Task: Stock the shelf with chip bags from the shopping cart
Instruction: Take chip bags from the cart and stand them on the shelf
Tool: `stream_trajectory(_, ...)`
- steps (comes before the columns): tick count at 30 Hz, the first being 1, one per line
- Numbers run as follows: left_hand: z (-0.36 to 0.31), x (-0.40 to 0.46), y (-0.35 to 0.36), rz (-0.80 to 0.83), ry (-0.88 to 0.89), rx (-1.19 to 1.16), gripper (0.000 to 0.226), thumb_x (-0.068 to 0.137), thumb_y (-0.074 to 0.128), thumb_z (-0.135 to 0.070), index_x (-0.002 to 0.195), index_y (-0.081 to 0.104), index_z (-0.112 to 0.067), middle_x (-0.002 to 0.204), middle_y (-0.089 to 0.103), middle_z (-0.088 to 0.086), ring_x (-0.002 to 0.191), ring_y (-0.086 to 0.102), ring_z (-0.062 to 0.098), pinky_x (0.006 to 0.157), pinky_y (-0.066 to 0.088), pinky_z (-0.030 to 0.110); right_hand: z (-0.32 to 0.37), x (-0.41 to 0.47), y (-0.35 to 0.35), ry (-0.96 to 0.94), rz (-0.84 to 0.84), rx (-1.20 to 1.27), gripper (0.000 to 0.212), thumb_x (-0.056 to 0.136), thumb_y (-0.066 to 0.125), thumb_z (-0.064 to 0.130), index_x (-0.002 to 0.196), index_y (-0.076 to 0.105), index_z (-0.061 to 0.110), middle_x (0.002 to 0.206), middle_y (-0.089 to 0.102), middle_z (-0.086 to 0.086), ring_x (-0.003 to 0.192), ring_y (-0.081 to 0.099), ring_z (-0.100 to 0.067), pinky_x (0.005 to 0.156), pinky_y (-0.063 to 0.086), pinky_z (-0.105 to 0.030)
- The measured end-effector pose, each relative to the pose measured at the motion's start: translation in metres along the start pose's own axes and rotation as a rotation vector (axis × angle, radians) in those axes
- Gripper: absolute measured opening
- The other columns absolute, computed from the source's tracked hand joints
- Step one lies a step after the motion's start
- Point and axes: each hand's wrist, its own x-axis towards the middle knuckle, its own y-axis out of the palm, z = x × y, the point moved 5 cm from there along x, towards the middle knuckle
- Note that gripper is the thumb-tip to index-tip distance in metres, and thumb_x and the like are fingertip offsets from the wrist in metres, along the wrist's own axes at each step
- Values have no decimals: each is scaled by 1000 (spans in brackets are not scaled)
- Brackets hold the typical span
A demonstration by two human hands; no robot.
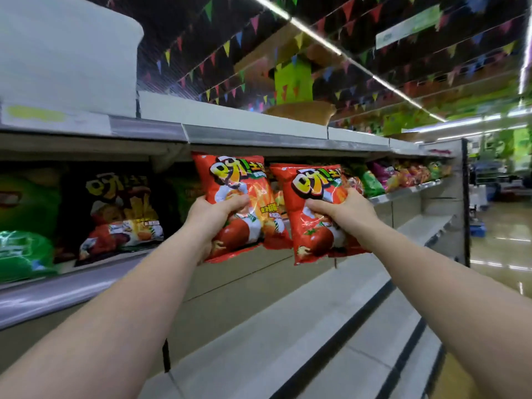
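We cannot see the shopping cart, and the whole view is blurred, so the small print on the bags is hard to read. Our left hand (214, 214) grips a red tomato chip bag (239, 205) by its middle, fingers curled tight over the front and thumb hidden behind. Our right hand (342, 211) clamps a second red tomato chip bag (315, 214) the same way. Both bags stand upright, side by side, their edges overlapping, held up at the front of the upper shelf (86, 280), just under the shelf above.

On that shelf to the left stand a dark chip bag (121, 214) and a green bag (26, 226), cut off at the frame edge. Farther right, mixed green, purple and orange bags (397, 177) fill the row. The lower shelves (331, 326) lie bare.
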Motion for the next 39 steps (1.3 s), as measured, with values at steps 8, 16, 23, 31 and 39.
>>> stream_trajectory(8,4,55,25,-130,-8,52,109,30,86,-47,125,49,-10,111,67,11,86,70,28,81,57,43,-7,89,27,-54,132,-6,54,65,76,53,99,66,12,95,64,-1,86,56,-19,79,44,-29)
stream_trajectory(16,6,95,59,-290,64,75,60,69,81,-22,113,40,-20,106,58,7,87,62,26,79,51,36,-12,180,61,-125,227,96,77,57,76,61,114,58,12,113,64,-3,104,60,-24,94,48,-37)
stream_trajectory(23,25,107,62,-416,73,139,47,75,76,-14,108,43,-20,98,62,2,86,64,22,83,50,36,-30,202,89,-224,262,162,79,66,75,54,125,46,10,123,57,-6,117,53,-26,94,41,-30)
stream_trajectory(31,44,129,50,-471,-66,213,94,36,81,-48,119,54,-15,109,68,11,95,67,32,93,50,47,-30,215,103,-338,385,-133,90,76,61,61,137,32,1,136,43,-19,125,43,-33,95,39,-37)
stream_trajectory(39,35,123,56,-557,-77,444,112,47,80,-56,138,33,-10,135,47,16,118,52,36,102,43,47,-30,217,109,-278,474,-121,104,74,56,70,144,20,2,144,37,-16,129,40,-33,90,37,-32)
